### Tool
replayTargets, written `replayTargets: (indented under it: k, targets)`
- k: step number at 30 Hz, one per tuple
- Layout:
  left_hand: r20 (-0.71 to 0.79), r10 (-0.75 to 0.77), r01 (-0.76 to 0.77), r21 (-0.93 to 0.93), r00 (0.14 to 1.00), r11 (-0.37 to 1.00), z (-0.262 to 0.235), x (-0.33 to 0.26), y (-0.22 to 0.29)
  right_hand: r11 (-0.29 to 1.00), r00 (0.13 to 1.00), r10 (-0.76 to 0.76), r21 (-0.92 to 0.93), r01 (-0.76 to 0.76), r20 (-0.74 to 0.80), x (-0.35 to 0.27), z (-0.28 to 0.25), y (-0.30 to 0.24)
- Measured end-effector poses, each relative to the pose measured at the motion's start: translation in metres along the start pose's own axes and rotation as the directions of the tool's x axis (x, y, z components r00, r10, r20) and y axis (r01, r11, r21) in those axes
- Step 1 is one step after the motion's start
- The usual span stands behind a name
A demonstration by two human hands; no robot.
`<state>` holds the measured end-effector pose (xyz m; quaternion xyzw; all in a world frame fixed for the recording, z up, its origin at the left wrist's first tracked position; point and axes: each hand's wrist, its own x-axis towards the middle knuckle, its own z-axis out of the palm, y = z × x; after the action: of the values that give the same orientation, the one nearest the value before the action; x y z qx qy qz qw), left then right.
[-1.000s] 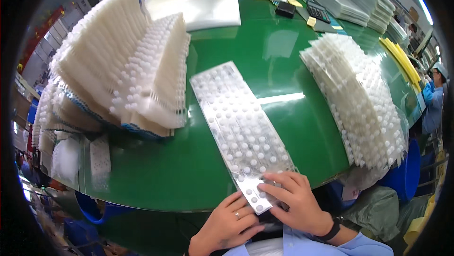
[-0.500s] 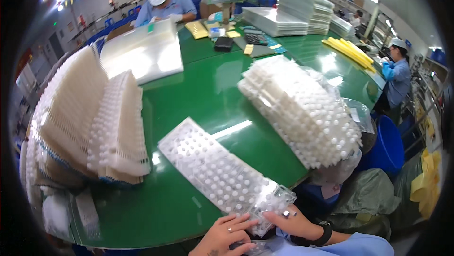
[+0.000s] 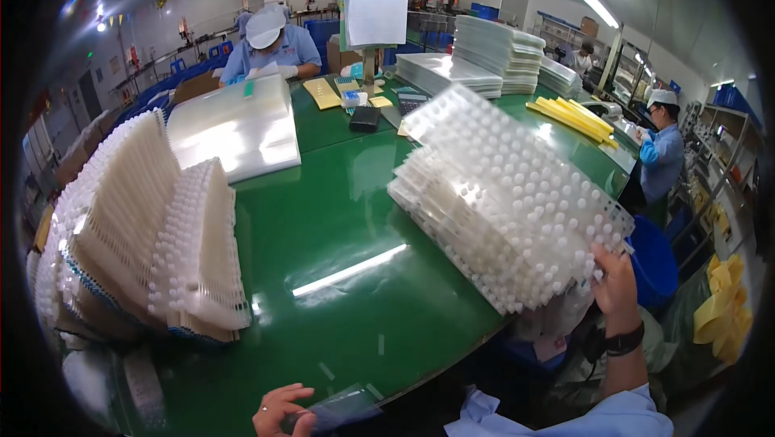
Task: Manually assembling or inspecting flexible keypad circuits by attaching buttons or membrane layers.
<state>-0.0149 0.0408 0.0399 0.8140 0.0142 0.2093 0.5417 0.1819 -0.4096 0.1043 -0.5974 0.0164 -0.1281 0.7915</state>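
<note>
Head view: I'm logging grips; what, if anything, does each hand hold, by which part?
The right hand holds a bumpy sheet by its near end. The left hand is at clear film; grip unclear.

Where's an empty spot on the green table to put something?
The biggest bare patch of green table lies in the middle, between the left stack and right stack of bumpy sheets. A smaller gap lies between the right stack and the yellow strips. It's crowded at the far side, around the black box, clear film and clipboard.
</note>
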Motion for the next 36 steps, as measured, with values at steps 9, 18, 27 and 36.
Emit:
replayTargets:
  k: [9,18,27,36]
  targets:
    - [-0.012,0.039,-0.036,0.162,0.999,0.986,-0.015,-0.012,-0.032,0.123,0.593,-0.78,-0.88,0.458,0.2,-0.036,0.074,-0.01]
    - [0.047,0.027,-0.032,0.102,0.999,0.994,-0.027,-0.017,-0.038,0.634,0.022,-0.288,0.174,0.754,0.957,-0.113,0.369,0.037]
    - [-0.019,0.031,-0.029,0.084,0.999,0.996,-0.016,-0.019,-0.043,0.34,0.026,-0.094,0.007,0.94,0.995,-0.152,0.525,0.149]
    - [-0.005,0.062,-0.062,0.026,0.998,0.998,-0.019,-0.012,-0.044,0.851,0.378,-0.156,-0.07,0.521,0.913,-0.061,0.549,0.134]
